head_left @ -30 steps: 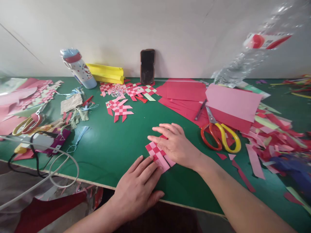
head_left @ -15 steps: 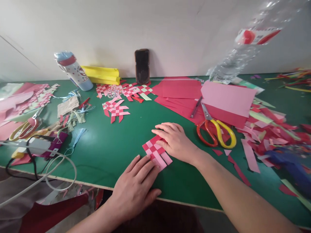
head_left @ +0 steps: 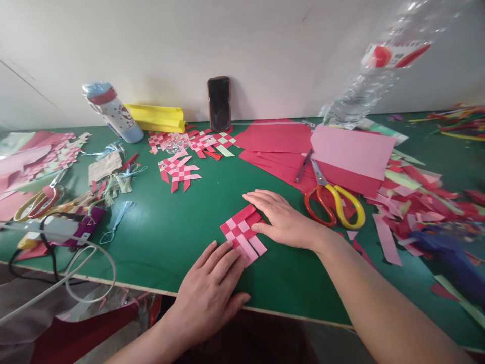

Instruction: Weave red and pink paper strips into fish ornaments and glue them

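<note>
Laid left hand point(head_left: 212, 283) flat on the woven paper square point(head_left: 238, 228) at seven o'clock, with grip open and fingers straight. Touched it at two o'clock with the thumb of right hand point(head_left: 279, 218), with that grip open too. Had the pink-and-red square lying on the green worktop point(head_left: 182, 217), with scissors point(head_left: 326, 187) at two o'clock, woven paper fish point(head_left: 180, 174) around ten and an upright phone point(head_left: 219, 103) near twelve.
</note>
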